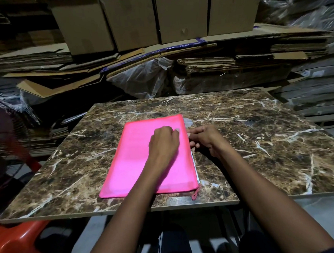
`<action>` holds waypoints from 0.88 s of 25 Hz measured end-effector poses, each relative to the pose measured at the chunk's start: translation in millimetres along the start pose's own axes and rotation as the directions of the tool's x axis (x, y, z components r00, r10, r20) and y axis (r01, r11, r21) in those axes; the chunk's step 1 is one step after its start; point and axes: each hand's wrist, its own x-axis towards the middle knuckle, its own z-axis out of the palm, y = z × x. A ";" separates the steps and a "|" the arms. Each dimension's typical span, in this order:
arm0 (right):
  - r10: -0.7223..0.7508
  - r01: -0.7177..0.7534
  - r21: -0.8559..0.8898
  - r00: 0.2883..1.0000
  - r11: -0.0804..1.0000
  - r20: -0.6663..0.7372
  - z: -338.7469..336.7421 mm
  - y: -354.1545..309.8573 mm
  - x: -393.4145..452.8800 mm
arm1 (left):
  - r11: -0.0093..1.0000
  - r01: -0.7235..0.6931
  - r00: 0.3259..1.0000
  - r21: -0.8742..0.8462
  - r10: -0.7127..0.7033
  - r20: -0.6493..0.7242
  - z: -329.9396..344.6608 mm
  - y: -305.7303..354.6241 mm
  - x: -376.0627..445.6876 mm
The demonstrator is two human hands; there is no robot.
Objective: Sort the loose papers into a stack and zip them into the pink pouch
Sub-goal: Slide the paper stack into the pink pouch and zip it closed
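The flat pink fabric pouch (144,159) is lying in the middle of the brown marble-pattern tabletop (261,140), with white paper edges (196,171) peeking out along its right side. The left hand (164,141) is resting curled on top of it, while the right hand (206,137) is pinching that right edge.

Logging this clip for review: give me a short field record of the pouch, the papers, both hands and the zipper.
pouch: pink pouch flat on the marble table
papers: white edges showing along its right side
left hand: left hand pressing on the pouch
right hand: right hand at the pouch's right edge
zipper: zipper pull at the near right corner
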 end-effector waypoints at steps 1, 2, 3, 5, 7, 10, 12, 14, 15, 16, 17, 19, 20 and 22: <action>0.005 -0.005 -0.025 1.000 1.000 -0.004 -1.7 -0.2 0.5 | 0.994 0.011 1.000 0.109 -0.008 -0.026 5.8 -8.5 11.5; 0.009 -0.009 -0.048 1.000 0.999 -0.003 -3.2 -0.6 1.0 | 0.976 0.016 1.000 0.218 -0.013 -0.015 11.5 -18.5 20.1; 0.008 -0.008 -0.064 1.000 0.998 0.004 -3.9 -1.2 1.2 | 0.952 0.012 0.999 0.306 -0.024 0.037 17.3 -28.5 26.6; -0.009 0.011 -0.078 1.000 0.997 0.024 -4.2 -3.0 1.6 | 0.945 0.009 0.983 0.327 -0.067 0.169 25.4 -41.0 33.2; -0.030 0.033 -0.111 0.999 0.993 0.035 -2.6 -2.5 5.2 | 0.960 0.002 0.970 0.280 -0.069 0.232 30.7 -42.1 34.5; -0.067 0.076 -0.180 0.996 0.981 0.054 2.7 4.1 10.0 | 0.962 0.016 0.953 0.273 -0.098 0.288 32.7 -38.0 33.1; -0.087 0.098 -0.188 0.994 0.977 0.064 5.2 7.3 10.1 | 0.964 0.036 0.943 0.265 -0.121 0.311 31.6 -34.7 29.7; -0.089 0.093 -0.226 0.996 0.970 0.026 3.8 9.9 11.6 | 0.966 0.040 0.939 0.256 -0.124 0.320 29.7 -31.8 27.2; -0.095 0.092 -0.259 0.995 0.962 0.000 2.6 12.0 13.3 | 0.966 0.036 0.941 0.255 -0.118 0.318 29.0 -30.5 26.6; -0.116 0.107 -0.303 0.993 0.947 -0.013 1.9 12.8 14.5 | 0.967 0.030 0.944 0.255 -0.111 0.312 28.9 -30.2 26.4; -0.153 0.139 -0.365 0.988 0.920 -0.010 1.7 14.0 16.4 | 0.967 0.021 0.946 0.255 -0.102 0.307 28.9 -30.5 26.6; -0.226 0.202 -0.525 0.974 0.827 0.018 -0.6 15.6 19.5 | 0.965 -0.008 0.949 0.262 -0.075 0.305 30.0 -30.4 25.9; -0.249 0.220 -0.582 0.968 0.783 0.031 -1.9 15.4 19.0 | 0.963 -0.035 0.954 0.266 -0.047 0.297 30.6 -30.5 25.0; -0.244 0.228 -0.610 0.968 0.759 0.057 -5.4 14.5 13.9 | 0.956 -0.106 0.964 0.273 0.031 0.265 29.4 -28.8 22.3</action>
